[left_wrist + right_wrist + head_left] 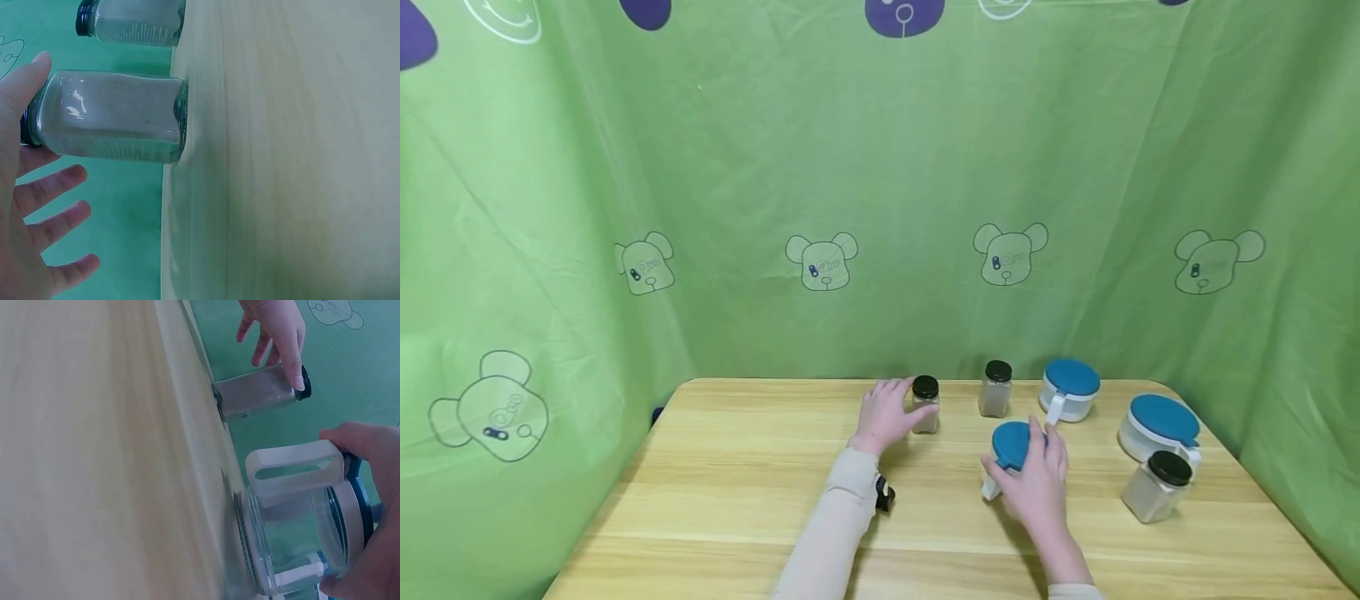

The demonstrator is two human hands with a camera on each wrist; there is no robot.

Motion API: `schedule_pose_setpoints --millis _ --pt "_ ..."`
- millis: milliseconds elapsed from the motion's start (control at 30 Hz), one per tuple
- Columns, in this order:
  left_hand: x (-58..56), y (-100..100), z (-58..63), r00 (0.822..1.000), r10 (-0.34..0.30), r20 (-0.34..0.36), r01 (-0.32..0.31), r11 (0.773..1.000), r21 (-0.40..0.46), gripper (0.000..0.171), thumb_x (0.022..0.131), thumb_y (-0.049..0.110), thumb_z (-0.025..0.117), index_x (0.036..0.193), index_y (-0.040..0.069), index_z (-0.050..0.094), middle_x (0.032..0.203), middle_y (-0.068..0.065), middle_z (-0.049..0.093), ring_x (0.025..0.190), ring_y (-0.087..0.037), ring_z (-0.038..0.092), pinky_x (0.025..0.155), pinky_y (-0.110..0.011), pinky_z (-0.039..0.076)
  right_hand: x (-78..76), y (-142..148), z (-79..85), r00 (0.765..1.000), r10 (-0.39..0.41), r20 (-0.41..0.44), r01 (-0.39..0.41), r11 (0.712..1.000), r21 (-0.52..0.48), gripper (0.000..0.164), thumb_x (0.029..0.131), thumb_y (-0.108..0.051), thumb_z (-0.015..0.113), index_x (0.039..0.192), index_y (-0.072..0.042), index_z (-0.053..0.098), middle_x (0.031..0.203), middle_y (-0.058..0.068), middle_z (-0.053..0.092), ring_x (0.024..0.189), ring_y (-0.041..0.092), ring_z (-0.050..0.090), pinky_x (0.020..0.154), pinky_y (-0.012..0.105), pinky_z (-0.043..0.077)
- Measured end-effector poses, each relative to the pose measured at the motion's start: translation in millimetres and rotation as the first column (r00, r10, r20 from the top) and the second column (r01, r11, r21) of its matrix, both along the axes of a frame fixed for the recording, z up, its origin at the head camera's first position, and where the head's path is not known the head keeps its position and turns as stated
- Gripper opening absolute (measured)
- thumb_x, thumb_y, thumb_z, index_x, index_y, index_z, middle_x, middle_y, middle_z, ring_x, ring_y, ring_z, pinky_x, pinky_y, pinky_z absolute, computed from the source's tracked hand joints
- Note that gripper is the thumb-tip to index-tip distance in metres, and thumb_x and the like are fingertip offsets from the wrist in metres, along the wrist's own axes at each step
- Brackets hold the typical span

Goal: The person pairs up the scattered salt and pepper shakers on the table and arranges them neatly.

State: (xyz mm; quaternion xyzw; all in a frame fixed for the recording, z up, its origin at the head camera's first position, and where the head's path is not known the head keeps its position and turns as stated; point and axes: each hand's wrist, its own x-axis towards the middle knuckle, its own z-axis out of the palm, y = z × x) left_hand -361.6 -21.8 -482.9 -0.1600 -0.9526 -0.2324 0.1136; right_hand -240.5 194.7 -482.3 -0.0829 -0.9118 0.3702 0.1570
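Note:
My left hand point(886, 414) is at a square clear jar with a black lid point(112, 115), which stands upright near the table's far edge. Its thumb lies along one side by the lid, while the other fingers spread apart, mostly off the glass. My right hand point(1037, 483) holds a round glass jar with a blue lid and white handle point(1011, 443) from above, thumb by the handle and fingers round the lid's other side. The jar's base is at the tabletop in the right wrist view point(294, 531).
Behind stands another black-lidded square jar point(996, 390), with a blue-lidded handled jar point(1072, 388) to its right. Farther right are a larger blue-lidded jar point(1161, 427) and a third black-lidded jar point(1156, 487). A green curtain point(910, 325) hangs behind the wooden table point(737, 483).

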Motion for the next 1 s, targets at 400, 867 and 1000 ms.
schedule_pose_setpoints --millis 400,867,1000 --pt "-0.9 2 -0.8 1.0 0.009 -0.002 -0.009 0.999 0.037 0.073 0.087 0.064 0.057 0.142 0.016 0.049 0.143 -0.007 0.054 0.133 -0.029 0.049 0.109 -0.055 0.038 0.6 8 -0.9 0.993 0.113 -0.019 -0.113 0.993 -0.017 0.1 0.081 -0.026 0.074 0.156 -0.007 0.01 0.159 0.027 0.004 0.144 0.052 0.005 0.107 0.076 0.019" --pt "-1.2 5 1.2 1.0 0.008 0.004 -0.008 0.999 0.032 0.074 0.086 0.065 0.057 0.142 0.017 0.049 0.143 -0.008 0.054 0.133 -0.031 0.048 0.109 -0.055 0.038 3.7 16 0.7 0.989 0.146 -0.017 -0.147 0.989 -0.015 0.1 0.081 -0.021 0.073 0.156 -0.008 0.009 0.159 0.029 0.003 0.144 0.053 0.004 0.105 0.078 0.02" --pt "-1.8 5 0.3 1.0 0.018 0.007 -0.018 1.0 0.02 0.076 0.086 0.069 0.053 0.142 0.017 0.049 0.143 -0.007 0.055 0.133 -0.029 0.048 0.109 -0.053 0.038 5.0 12 1.5 0.996 0.092 0.012 -0.092 0.996 -0.01 0.101 0.082 -0.027 0.073 0.156 -0.007 0.007 0.159 0.029 0.001 0.144 0.053 0.005 0.107 0.076 0.019"
